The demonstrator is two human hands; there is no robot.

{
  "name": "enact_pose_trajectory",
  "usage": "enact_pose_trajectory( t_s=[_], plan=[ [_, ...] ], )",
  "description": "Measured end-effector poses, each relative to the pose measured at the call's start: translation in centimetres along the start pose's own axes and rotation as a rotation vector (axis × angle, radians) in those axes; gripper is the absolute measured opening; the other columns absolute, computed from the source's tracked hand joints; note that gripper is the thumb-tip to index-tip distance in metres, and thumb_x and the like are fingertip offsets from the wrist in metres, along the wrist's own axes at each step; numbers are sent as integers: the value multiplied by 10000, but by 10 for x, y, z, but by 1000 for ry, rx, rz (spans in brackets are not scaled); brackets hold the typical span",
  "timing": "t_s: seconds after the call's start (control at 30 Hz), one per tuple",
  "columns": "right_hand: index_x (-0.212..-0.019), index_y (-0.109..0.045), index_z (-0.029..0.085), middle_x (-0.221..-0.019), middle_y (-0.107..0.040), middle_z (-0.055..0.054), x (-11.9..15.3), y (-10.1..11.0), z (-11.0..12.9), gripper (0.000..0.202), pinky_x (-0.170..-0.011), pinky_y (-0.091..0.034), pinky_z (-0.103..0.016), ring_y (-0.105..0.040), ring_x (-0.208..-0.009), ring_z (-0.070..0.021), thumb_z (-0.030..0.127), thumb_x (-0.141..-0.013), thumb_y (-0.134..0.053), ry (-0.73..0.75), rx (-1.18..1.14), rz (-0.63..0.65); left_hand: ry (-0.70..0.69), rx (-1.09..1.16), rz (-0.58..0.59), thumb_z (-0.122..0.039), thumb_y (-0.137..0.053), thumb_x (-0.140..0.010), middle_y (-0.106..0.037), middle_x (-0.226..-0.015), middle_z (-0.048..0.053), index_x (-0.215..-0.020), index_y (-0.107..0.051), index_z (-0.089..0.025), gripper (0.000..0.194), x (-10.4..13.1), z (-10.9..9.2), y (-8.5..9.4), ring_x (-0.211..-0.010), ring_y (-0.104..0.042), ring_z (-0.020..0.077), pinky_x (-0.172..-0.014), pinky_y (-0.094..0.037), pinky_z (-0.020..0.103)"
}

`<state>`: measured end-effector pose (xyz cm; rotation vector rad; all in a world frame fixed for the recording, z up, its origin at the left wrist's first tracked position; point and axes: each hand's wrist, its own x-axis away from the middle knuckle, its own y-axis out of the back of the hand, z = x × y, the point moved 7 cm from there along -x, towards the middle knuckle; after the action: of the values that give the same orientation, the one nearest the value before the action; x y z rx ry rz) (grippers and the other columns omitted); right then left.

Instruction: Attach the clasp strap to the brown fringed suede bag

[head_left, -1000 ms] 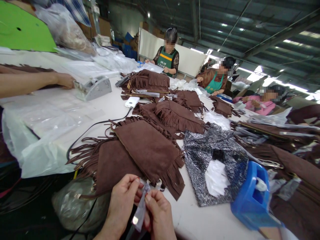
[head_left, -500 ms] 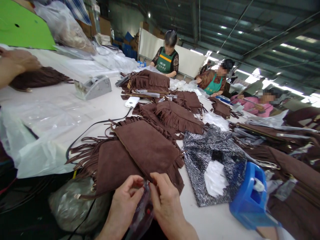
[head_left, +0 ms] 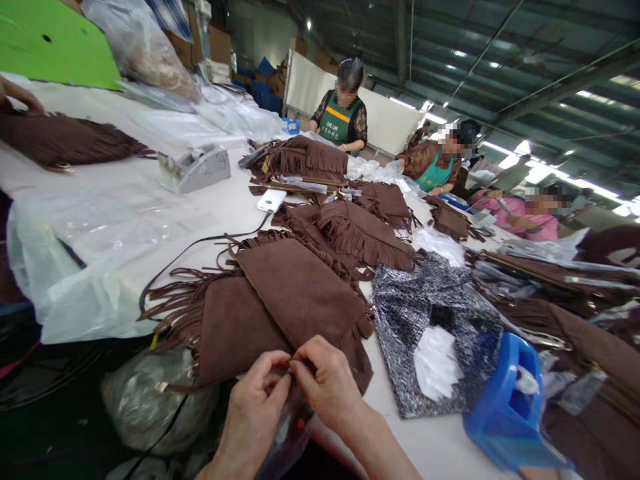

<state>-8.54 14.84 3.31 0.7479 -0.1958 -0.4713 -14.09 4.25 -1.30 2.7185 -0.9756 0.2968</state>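
At the near table edge, my left hand (head_left: 257,407) and my right hand (head_left: 330,383) meet, fingertips closed in a pinch against each other. A clear plastic bag (head_left: 287,433) hangs between and below them, with a small red spot showing through it. What exactly sits between the fingertips is hidden. Just beyond my hands lies a brown suede fringed bag (head_left: 305,287), its near corner close to my fingers. It rests across another brown fringed bag (head_left: 230,327), whose strips spread to the left.
A blue tape dispenser (head_left: 505,400) and a black-and-white patterned sheet (head_left: 400,353) lie right. A grey tape dispenser (head_left: 205,170) stands back left. More brown bags (head_left: 370,233) are piled beyond. Co-workers sit opposite; a co-worker's hand (head_left: 23,97) touches a fringed bag at far left.
My right hand has turned over more, its fingertips now pressed closer to the left ones and covering the top of the plastic. The view has shifted slightly; the co-worker's hand at left moved outward.
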Motion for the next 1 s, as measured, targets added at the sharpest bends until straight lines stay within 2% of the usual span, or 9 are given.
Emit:
enact_pose_trajectory(
  t_s=[0.13,0.23,0.37,0.53,0.67,0.77,0.87,0.93,1.0],
  plan=[
    [-819,-613,172,-751,-586,4,2,1,-4,118,-640,-387,-235,-535,-694,-111,103,-753,-543,-57,-25,-19,-4,11,13,-397,-546,-691,-639,-590,-13,-850,-586,-232,232,0,2,0,-533,-591,174,-530,-434,251],
    [-896,-634,190,-835,-593,-12,1,-1,0,170,-689,-403,-242,-550,-756,-116,111,-779,-539,-11,-20,39,-57,-9,-28,-371,-546,-689,-675,-718,12,-824,-602,-232,202,-1,-1,2,-562,-605,173,-586,-464,268],
    [-782,-653,171,-793,-592,-13,-2,-1,2,106,-684,-393,-236,-550,-751,-118,96,-766,-579,-32,27,85,-133,-52,-40,-358,-528,-730,-673,-811,28,-836,-612,-235,183,0,-4,1,-614,-619,170,-642,-481,273],
    [-726,-626,156,-751,-579,-1,-4,-3,-2,85,-652,-366,-235,-537,-713,-114,79,-735,-591,-59,41,96,-158,-51,-46,-372,-512,-744,-664,-839,29,-911,-562,-236,221,0,4,1,-698,-641,183,-684,-484,284],
    [-666,-600,165,-707,-553,19,-4,-4,-7,109,-641,-356,-221,-522,-691,-99,68,-709,-575,-83,-28,47,-40,-54,-47,-416,-528,-698,-652,-819,26,-910,-480,-223,291,-1,20,2,-666,-640,184,-659,-482,303],
    [-636,-582,170,-681,-534,27,-3,-2,-6,127,-619,-348,-212,-513,-668,-94,56,-686,-556,-107,-47,8,89,21,127,-445,-566,-678,-646,-686,19,-878,-495,-195,328,-1,22,-12,-547,-610,178,-542,-461,284],
    [-627,-569,173,-678,-537,21,0,1,-1,127,-607,-346,-210,-522,-666,-102,61,-680,-542,-113,-24,-41,276,207,320,-462,-620,-626,-589,-531,-8,-827,-523,-171,367,5,13,-30,-443,-547,152,-410,-363,222],
    [-630,-561,175,-683,-544,11,4,3,3,116,-597,-343,-217,-526,-652,-109,81,-691,-530,-102,33,-109,366,311,374,-456,-638,-605,-546,-486,-32,-812,-528,-168,371,9,6,-38,-418,-499,122,-393,-315,193],
    [-630,-548,174,-680,-547,-1,10,4,5,105,-593,-340,-232,-526,-635,-121,107,-701,-509,-82,102,-217,382,350,352,-456,-628,-606,-539,-501,-40,-810,-525,-175,363,10,3,-40,-430,-464,108,-407,-318,194]
  ],
)
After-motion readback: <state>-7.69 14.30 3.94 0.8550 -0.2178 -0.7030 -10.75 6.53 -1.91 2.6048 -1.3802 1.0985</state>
